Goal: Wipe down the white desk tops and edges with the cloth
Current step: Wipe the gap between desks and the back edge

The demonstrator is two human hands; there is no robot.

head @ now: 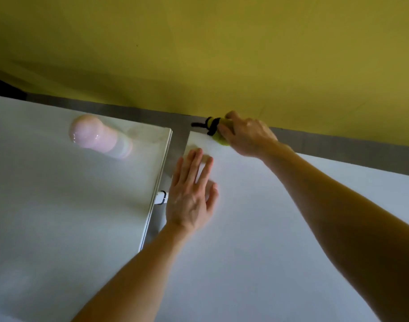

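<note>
Two white desks stand side by side with a narrow gap between them. My right hand [247,135] grips a yellow-green cloth [218,133] with a black strap, held at the far left corner of the right desk [256,240]. My left hand [191,194] lies flat with straight, spread fingers on the right desk's top, near its left edge. The left desk [59,205] is glossy and nothing touches it.
A yellow wall [198,54] rises just behind the desks, with a grey strip [349,149] along its foot. A pink blurred reflection [99,135] shows on the left desk's top. A small white bracket [162,197] sits in the gap between the desks.
</note>
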